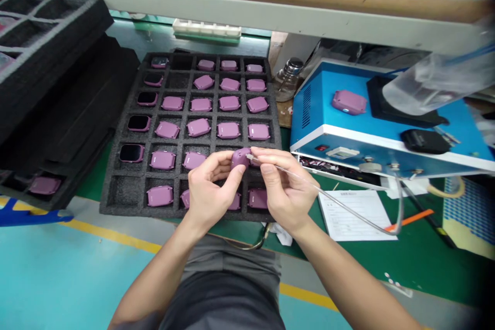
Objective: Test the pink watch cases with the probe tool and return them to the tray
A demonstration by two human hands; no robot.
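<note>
Between the fingers of my left hand (212,185) is a purple watch case (240,158), held above the front part of a black foam tray (127,185). My right hand (288,185) pinches the end of a clear tube (340,206), whose small tip (250,157) touches or nearly touches the side of the case. Under and behind my hands, the tray's compartments hold several purple watch cases (229,130). Dark screens face up in its left column, such as one watch (131,153). The tube runs right towards a blue machine (340,139).
Stacked black foam trays (58,77) stand at the left. On the blue machine lie another purple case (349,102) and a black object (424,141). A glass bottle (288,80), a printed sheet (356,214) and an orange strip (412,220) are nearby. A shelf edge (247,7) crosses above.
</note>
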